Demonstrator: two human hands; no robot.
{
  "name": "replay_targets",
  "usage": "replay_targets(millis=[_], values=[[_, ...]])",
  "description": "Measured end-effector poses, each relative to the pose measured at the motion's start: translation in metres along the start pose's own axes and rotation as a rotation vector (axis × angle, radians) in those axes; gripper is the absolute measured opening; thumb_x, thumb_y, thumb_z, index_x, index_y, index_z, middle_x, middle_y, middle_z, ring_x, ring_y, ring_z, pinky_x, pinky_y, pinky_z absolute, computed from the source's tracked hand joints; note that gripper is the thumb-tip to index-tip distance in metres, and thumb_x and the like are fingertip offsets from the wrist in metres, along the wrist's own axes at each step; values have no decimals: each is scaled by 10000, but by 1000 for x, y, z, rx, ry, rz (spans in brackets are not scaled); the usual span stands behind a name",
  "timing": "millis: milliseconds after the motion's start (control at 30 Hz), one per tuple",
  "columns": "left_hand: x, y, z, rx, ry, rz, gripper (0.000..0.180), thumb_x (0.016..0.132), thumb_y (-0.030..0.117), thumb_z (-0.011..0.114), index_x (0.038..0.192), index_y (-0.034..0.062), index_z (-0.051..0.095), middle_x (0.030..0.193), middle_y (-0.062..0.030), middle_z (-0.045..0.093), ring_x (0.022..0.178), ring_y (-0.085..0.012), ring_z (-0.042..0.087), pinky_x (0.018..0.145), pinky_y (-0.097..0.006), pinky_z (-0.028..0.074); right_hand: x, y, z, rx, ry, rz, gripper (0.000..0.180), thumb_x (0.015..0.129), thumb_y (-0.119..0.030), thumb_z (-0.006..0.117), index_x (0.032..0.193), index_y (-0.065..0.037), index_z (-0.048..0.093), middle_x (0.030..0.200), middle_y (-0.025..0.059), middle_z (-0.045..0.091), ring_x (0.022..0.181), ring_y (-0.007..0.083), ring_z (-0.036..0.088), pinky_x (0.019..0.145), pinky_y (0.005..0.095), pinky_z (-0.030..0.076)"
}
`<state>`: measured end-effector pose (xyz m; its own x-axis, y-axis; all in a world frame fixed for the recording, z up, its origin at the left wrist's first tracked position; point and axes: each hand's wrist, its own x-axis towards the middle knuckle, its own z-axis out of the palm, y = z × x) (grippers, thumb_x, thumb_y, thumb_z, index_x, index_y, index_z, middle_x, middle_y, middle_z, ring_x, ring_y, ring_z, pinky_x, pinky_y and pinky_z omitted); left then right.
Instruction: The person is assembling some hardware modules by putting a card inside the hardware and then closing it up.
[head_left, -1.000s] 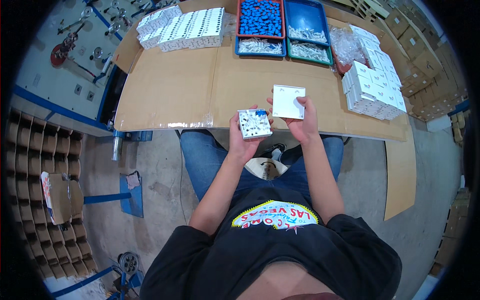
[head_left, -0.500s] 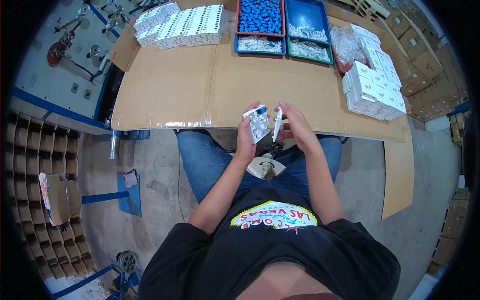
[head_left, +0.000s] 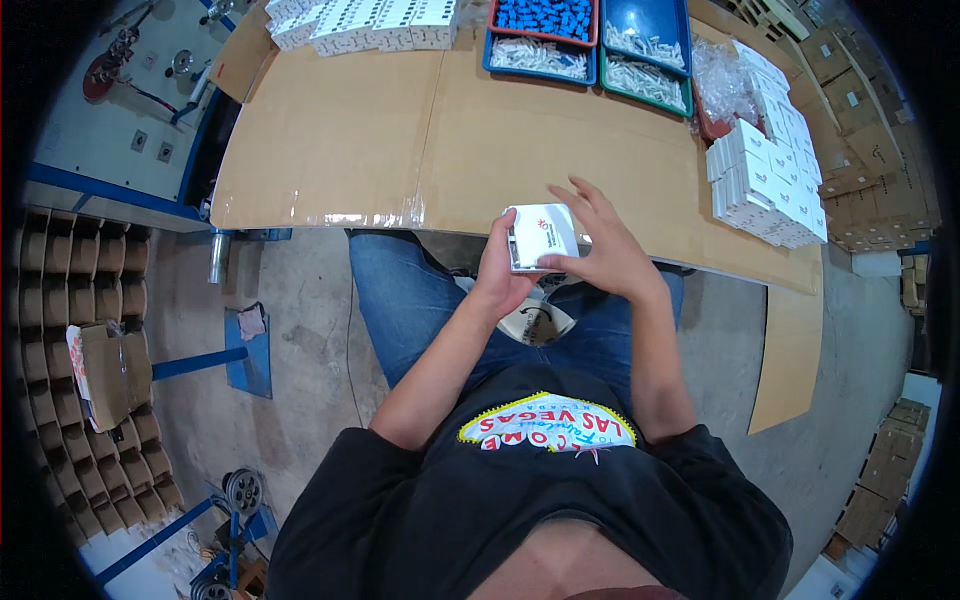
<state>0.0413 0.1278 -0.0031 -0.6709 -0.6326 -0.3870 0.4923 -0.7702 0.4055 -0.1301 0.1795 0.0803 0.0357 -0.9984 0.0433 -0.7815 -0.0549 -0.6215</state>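
A small white box (head_left: 543, 234) with small dark and red print on its top sits in my left hand (head_left: 496, 272), above my lap at the table's front edge. My left fingers and thumb wrap round its left side. A narrow gap with something greyish shows along that side; the contents are otherwise hidden under the white top. My right hand (head_left: 617, 256) is at the box's right side. Its thumb touches the lower right corner, while the other fingers are spread above and hold nothing.
Cardboard covers the table (head_left: 330, 150). At its back stand trays of blue pieces (head_left: 543, 18) and white sticks (head_left: 540, 58). White boxes are stacked at the far left (head_left: 385, 25) and right (head_left: 765, 185), with clear plastic bags (head_left: 722, 85) alongside the right stack.
A white cover now lies over the box, hiding the blue and white contents seen before. My right hand has let go of the white flat piece and spread its fingers. The view has shifted slightly.
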Motion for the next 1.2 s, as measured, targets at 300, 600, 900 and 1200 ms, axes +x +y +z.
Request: replay_targets(millis=[300, 600, 900, 1200], values=[[-8, 6, 25, -60, -17, -104, 665, 1073, 609, 234, 1388, 108, 537, 1213, -133, 679, 1093, -254, 692, 848, -408, 602, -2, 13, 1, 313, -49, -110, 659, 715, -228, 897, 1327, -102, 685, 1398, 147, 599, 1284, 326, 581, 1050, 402, 473], [-9, 3, 29, -12, -14, -111, 609, 1088, 561, 276, 1401, 106, 533, 1230, -103, 677, 1077, -229, 700, 834, -378, 616, -11, 10, 11, 211, 144, -279, 617, 734, -172, 887, 1320, -123, 698, 1387, 167, 595, 1254, 348, 611, 1011, 414, 516], [-11, 2, 38, -35, -2, -137, 620, 1088, 564, 283, 1415, 92, 515, 1229, -106, 671, 1072, -252, 698, 875, -390, 609, -21, 3, 10, 244, 142, -297, 593, 735, -170, 880, 1305, -155, 718, 1433, 180, 564, 1295, 365, 582, 1046, 432, 498], [-9, 2, 32, -11, 19, -133, 600, 1089, 569, 275, 1372, 105, 530, 1207, -99, 660, 1075, -247, 695, 888, -400, 601, -21, 6, 12, 233, 108, -299, 615, 718, -159, 874, 1313, -175, 718, 1447, 181, 555, 1301, 376, 572, 1066, 436, 482]])
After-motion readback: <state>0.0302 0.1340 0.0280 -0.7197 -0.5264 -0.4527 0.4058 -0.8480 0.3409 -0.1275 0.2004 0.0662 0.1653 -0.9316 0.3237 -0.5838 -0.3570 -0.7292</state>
